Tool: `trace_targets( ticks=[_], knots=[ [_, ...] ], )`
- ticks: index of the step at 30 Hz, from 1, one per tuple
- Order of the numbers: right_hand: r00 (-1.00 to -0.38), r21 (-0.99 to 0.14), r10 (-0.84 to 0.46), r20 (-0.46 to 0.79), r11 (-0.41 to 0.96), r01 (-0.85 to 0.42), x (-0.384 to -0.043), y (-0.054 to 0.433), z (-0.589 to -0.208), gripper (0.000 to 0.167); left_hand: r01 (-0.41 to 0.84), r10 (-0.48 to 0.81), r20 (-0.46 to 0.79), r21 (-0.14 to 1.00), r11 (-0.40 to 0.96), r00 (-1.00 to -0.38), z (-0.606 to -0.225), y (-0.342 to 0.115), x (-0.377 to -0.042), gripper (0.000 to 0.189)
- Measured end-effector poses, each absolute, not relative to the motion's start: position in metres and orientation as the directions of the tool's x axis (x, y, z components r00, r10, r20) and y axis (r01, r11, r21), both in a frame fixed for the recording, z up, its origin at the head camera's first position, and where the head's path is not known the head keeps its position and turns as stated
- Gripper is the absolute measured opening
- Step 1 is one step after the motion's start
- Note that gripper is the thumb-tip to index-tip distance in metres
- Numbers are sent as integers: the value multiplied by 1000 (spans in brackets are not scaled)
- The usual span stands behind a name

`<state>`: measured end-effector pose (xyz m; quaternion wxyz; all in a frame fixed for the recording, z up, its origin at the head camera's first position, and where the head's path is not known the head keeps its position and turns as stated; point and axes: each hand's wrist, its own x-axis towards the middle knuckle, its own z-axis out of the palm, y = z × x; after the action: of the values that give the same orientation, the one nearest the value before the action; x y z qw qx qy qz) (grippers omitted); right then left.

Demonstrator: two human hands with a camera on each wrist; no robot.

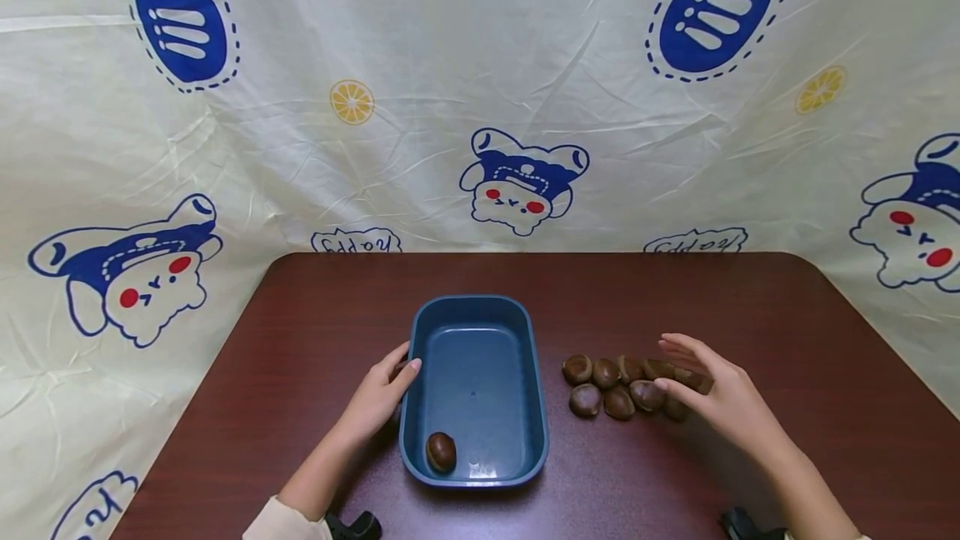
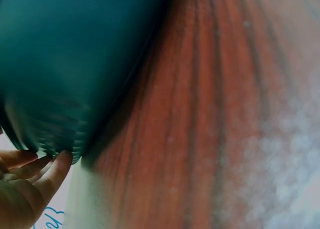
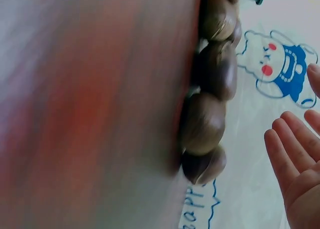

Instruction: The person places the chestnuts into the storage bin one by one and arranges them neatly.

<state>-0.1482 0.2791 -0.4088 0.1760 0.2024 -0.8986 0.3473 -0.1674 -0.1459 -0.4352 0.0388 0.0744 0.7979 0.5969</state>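
Observation:
A blue plastic box (image 1: 480, 382) stands on the table, with one brown chestnut (image 1: 441, 452) in its near left corner. My left hand (image 1: 375, 394) holds the box's left side, thumb over the rim and fingers along the outer wall. In the left wrist view, those fingers (image 2: 57, 174) touch the box's ridged end. Right of the box, several chestnuts (image 1: 586, 400) lie in two rows. Over their right end hovers my right hand (image 1: 723, 398), thumb and fingers spread apart with nothing between them. It partly hides the chestnuts there. The right wrist view shows its fingers (image 3: 292, 139) extended beside the row.
The dark red-brown wooden table (image 1: 315, 307) has a rounded far edge. Behind it hangs a pale printed cloth (image 1: 420, 157) with blue cartoon figures. Black wrist straps (image 1: 356, 526) show at the near edge of the head view.

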Motion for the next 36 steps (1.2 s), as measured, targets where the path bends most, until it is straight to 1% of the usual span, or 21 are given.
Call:
trace_targets(
  ticks=[6, 10, 13, 17, 26, 36],
  knots=[
    [-890, -565, -213, 403, 706, -426, -143, 293, -413, 56, 72, 160, 27, 958, 277, -987, -435, -146, -167, 46],
    [-917, -566, -215, 335, 732, -378, -142, 298, -416, 49, 69, 153, 26, 958, 279, -988, -435, -146, -167, 46],
    [-930, -574, -225, 290, 737, -357, -141, 301, -420, 46, 67, 159, 23, 958, 279, -987, -434, -146, -167, 47],
    [-934, -585, -234, 270, 731, -352, -140, 303, -424, 43, 67, 170, 20, 959, 274, -985, -433, -146, -166, 47],
    [-952, -568, -226, 208, 764, -306, -139, 305, -430, 41, 71, 174, 26, 963, 258, -984, -433, -146, -166, 47],
    [-953, -565, -260, 158, 768, -303, -140, 307, -437, 36, 74, 164, 31, 963, 260, -986, -435, -146, -166, 47]
  ],
)
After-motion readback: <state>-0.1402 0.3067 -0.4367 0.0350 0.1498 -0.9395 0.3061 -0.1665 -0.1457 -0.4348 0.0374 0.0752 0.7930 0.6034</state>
